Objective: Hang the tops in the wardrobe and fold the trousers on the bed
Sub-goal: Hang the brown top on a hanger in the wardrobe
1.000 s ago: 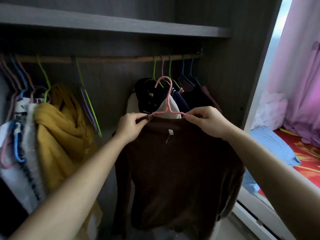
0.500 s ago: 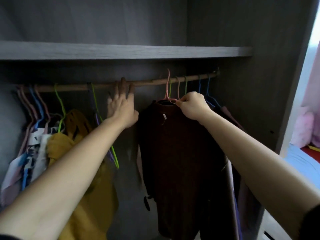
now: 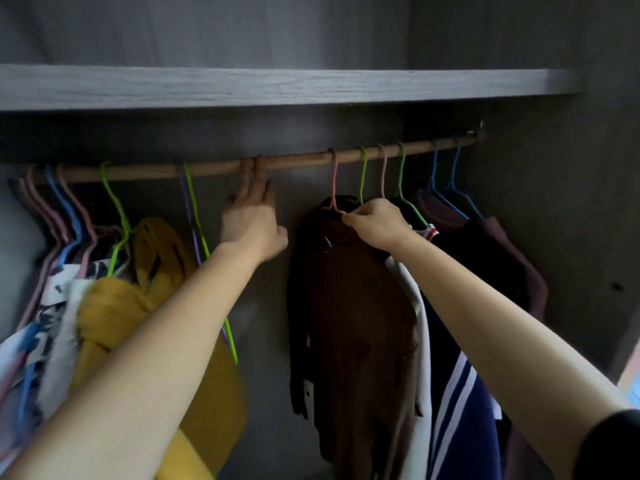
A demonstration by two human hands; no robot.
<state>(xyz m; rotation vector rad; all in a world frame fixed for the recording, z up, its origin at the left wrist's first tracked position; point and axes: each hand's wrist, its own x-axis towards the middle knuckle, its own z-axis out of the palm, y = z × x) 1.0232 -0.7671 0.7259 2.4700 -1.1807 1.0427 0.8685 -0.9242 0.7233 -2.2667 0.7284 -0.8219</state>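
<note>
A dark brown top [image 3: 360, 306] hangs on a pink hanger [image 3: 333, 181] whose hook sits over the wooden rail [image 3: 294, 161]. My right hand [image 3: 375, 223] pinches the hanger's shoulder at the top's collar. My left hand [image 3: 252, 220] reaches up left of the brown top, its straight fingers touching the rail. No trousers or bed are in view.
A grey shelf [image 3: 277, 86] runs just above the rail. Left of my left arm hang a yellow garment [image 3: 138, 299], patterned clothes and two bare hangers [image 3: 197, 216]. Right of the brown top hang a white and navy striped top [image 3: 460, 410] and dark maroon clothes [image 3: 502, 265].
The brown top went from held in front of the wardrobe up onto the rail. My left hand let go of it and rose to the rail.
</note>
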